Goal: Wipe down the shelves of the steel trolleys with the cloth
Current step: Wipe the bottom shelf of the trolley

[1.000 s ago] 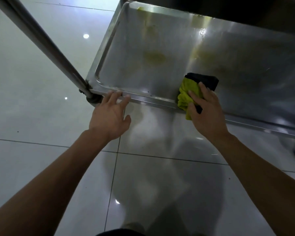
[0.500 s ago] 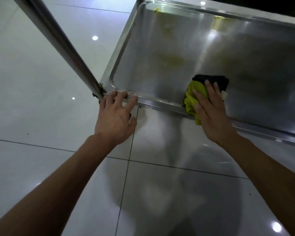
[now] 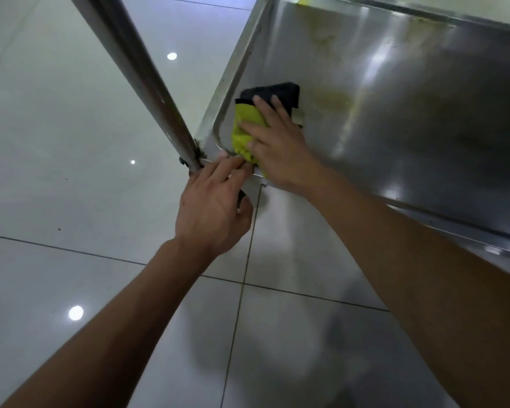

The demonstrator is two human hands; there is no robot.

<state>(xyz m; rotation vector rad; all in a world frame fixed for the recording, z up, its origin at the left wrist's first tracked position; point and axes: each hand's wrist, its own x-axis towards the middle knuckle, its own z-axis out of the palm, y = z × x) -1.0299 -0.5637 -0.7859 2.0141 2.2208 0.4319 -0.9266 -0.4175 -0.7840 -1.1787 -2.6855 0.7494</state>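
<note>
A steel trolley shelf [image 3: 395, 119] with a raised rim fills the upper right. A folded yellow and black cloth [image 3: 245, 128] lies in its near left corner. My right hand [image 3: 277, 148] presses flat on the cloth with straight fingers. My left hand [image 3: 212, 207] rests on the shelf's front rim at that corner, fingers laid over the edge and thumb below it, beside the trolley's upright post [image 3: 139, 81]. Yellowish smears show on the shelf beyond the cloth.
Glossy pale floor tiles [image 3: 71, 187] with dark grout lines spread below and to the left. The slanted steel post crosses the upper left. A small caster part shows under the corner near my left hand.
My right hand has slid the cloth leftward along the shelf into the near left corner. My left hand has stayed on the rim at the corner. The view has moved closer.
</note>
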